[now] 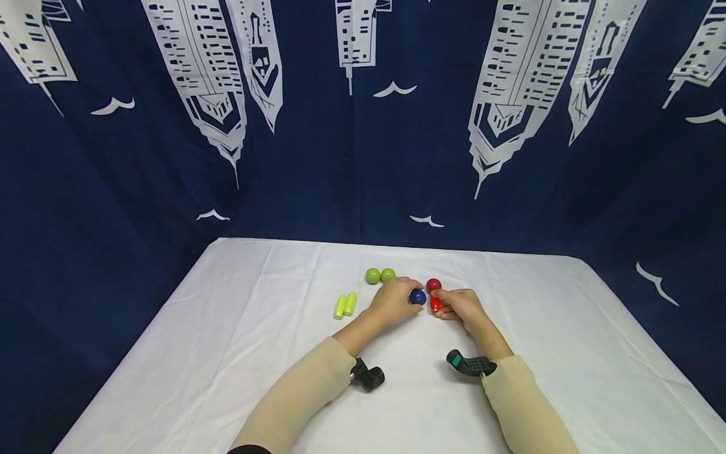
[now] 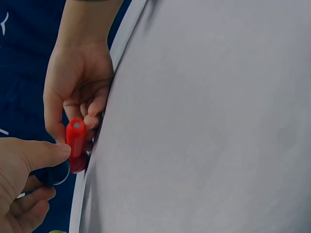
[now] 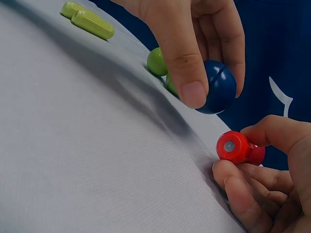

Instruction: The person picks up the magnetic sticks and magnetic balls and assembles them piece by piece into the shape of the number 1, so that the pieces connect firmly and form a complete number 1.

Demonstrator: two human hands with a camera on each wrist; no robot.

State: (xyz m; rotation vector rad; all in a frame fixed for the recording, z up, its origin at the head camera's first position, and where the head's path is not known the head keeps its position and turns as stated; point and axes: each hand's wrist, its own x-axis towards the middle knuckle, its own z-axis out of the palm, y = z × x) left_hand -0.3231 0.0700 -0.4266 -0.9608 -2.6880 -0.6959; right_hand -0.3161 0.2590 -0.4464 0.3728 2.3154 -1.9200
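Thumb and fingers of my left hand (image 1: pixel 394 299) grip a glossy dark blue ball (image 3: pixel 221 90), held just above the white cloth in the right wrist view. Close to its right, my right hand (image 1: pixel 464 308) pinches a short red cylinder (image 3: pixel 232 147) with a small grey dot in its end face. At the far end of the cylinder is a darker red ball (image 1: pixel 433 285), partly hidden behind it in both wrist views. The blue ball and the red pieces are a small gap apart in the head view.
Two green balls (image 1: pixel 372 275) sit side by side beyond my left hand. Two ribbed yellow-green cylinders (image 1: pixel 345 305) lie together to its left. A white cloth (image 1: pixel 227 353) covers the table, and a dark blue patterned curtain (image 1: pixel 357 157) hangs behind its far edge.
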